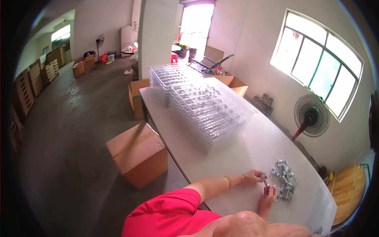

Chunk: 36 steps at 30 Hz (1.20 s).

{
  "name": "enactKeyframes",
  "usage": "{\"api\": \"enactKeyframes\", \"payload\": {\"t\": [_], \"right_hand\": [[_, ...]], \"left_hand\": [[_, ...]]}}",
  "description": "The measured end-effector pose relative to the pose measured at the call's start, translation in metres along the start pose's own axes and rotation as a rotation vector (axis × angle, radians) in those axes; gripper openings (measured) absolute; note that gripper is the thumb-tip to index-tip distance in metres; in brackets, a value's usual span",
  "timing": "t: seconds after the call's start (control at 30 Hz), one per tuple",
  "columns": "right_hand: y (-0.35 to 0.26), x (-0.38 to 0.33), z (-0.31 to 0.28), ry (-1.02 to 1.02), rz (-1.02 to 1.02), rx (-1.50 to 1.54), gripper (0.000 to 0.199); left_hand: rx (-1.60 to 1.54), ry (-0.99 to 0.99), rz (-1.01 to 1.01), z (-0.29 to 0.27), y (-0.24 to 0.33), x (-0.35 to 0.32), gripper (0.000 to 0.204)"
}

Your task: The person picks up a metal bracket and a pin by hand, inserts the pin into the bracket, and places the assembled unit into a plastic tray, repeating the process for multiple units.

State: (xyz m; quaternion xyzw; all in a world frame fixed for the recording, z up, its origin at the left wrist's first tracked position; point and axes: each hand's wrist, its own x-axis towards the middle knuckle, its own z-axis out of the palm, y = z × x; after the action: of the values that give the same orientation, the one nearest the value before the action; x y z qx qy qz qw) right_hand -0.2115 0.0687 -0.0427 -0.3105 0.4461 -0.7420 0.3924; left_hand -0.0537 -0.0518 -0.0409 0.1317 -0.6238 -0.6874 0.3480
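Observation:
Over the white table (221, 162), my left hand (252, 176) is closed in a pinch on a small silvery metal part (264, 176); a thin yellow band circles that wrist. Just below and to the right, my right hand (269, 193) is also closed, its fingertips pinching a small metal piece (267, 185). The two pieces meet or nearly meet between my hands; I cannot tell whether they are joined. Right beside my fingers lies a loose heap of shiny metal parts (285, 177). Their exact kind is too small to make out.
Stacked clear plastic trays (205, 106) with small parts cover the table's far half. A cardboard box (138, 154) stands left of the table, and an open carton (233, 83) behind it. A fan (312, 115) and a round wooden board (347, 193) are at the right.

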Motion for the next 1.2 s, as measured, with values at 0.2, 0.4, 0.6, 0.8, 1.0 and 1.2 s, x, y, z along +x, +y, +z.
{"api": "enactKeyframes", "payload": {"t": [0.2, 0.4, 0.6, 0.8, 1.0, 1.2], "right_hand": [[-0.003, 0.003, -0.003, -0.032, -0.043, 0.031, 0.009], [0.007, 0.017, -0.01, -0.152, -0.028, 0.044, 0.013], [0.006, 0.021, -0.016, -0.118, 0.002, 0.082, 0.008], [0.012, 0.034, -0.025, -0.194, 0.045, 0.052, 0.009], [0.003, 0.027, -0.017, -0.199, 0.069, 0.01, 0.01], [0.016, 0.029, -0.024, -0.199, 0.058, 0.042, 0.011]], "left_hand": [[0.098, 0.0, -0.105, 0.01, 0.011, -0.002, 0.036], [0.076, 0.013, -0.09, 0.003, -0.007, 0.0, 0.04], [0.204, -0.004, -0.122, 0.009, 0.005, -0.006, 0.037], [0.175, 0.005, -0.15, 0.014, 0.021, -0.019, 0.033], [0.236, -0.021, -0.104, 0.016, 0.027, -0.019, 0.029], [0.321, -0.024, -0.057, 0.012, 0.031, -0.023, 0.027]]}}
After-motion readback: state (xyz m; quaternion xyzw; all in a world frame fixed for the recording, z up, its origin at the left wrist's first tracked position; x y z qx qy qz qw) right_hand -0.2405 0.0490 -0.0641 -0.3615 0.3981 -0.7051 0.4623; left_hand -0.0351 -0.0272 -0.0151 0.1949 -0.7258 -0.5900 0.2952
